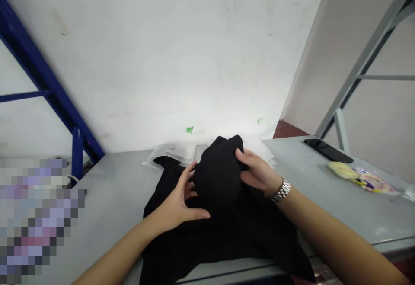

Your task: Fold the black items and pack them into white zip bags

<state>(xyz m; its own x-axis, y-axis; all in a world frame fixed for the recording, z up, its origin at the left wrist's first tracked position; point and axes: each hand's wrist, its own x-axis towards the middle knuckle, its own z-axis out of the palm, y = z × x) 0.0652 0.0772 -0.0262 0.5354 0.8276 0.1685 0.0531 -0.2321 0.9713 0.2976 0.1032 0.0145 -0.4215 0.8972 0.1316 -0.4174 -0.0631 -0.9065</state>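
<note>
A black fabric garment (207, 239) lies spread over the near part of the table, its lower edge hanging past the front. A smooth, rounded black part of it (218, 174) is raised in the middle; folds hide what kind of garment it is. My right hand (256, 170), with a metal watch (282, 190) at the wrist, grips the upper right edge of the rounded part, thumb on top. My left hand (181, 200) is at its left side, open, fingers curved along the edge and thumb stretched out below it.
Behind the garment are a translucent plastic bag (171, 150) and white sheets (267, 151) against the wall. On the right of the grey table (113, 190) lie a phone (329, 150), a yellow case (343, 170) and a beaded charm strap (372, 181). A blue metal frame (48, 84) stands left.
</note>
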